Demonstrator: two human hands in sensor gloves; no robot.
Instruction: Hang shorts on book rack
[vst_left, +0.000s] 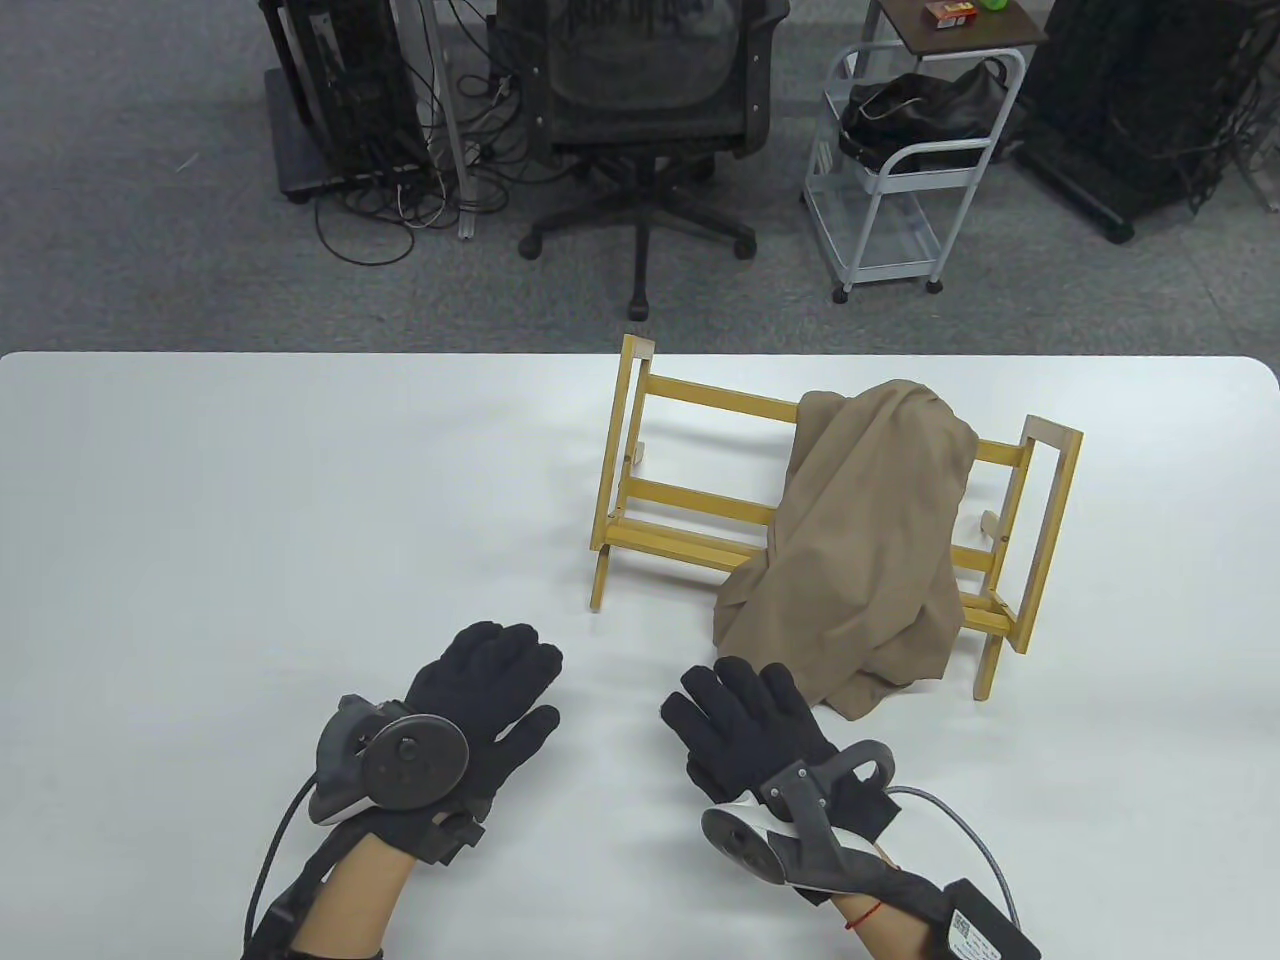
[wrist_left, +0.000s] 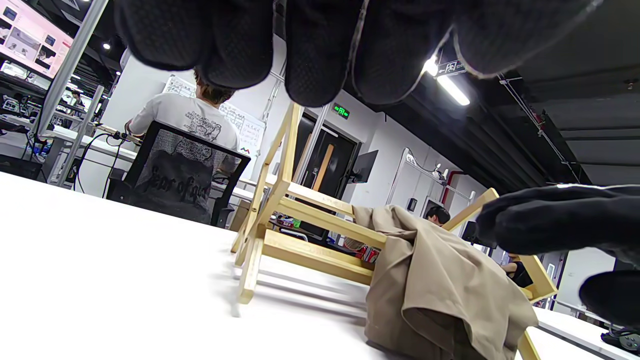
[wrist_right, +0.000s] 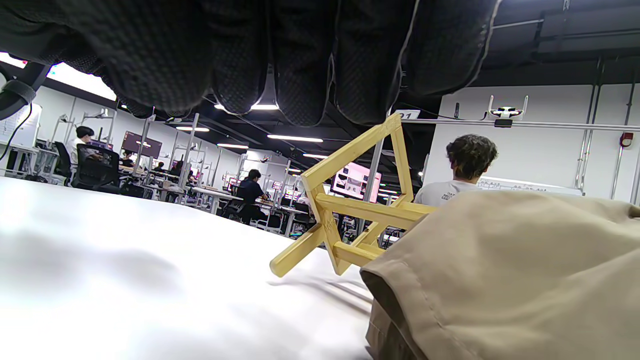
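Note:
The tan shorts (vst_left: 865, 545) hang over the top rail of the wooden book rack (vst_left: 690, 495), on its right half, with the lower hem resting on the table. The shorts (wrist_left: 440, 285) and rack (wrist_left: 280, 210) also show in the left wrist view, and the shorts (wrist_right: 515, 270) and rack (wrist_right: 360, 210) in the right wrist view. My left hand (vst_left: 495, 680) lies flat and empty on the table, left of and in front of the rack. My right hand (vst_left: 745, 720) lies flat and empty just in front of the shorts' hem, not touching it.
The white table (vst_left: 250, 500) spreads wide to the left of the rack. Beyond the far edge stand an office chair (vst_left: 645, 110) and a white trolley (vst_left: 900, 180) on the floor.

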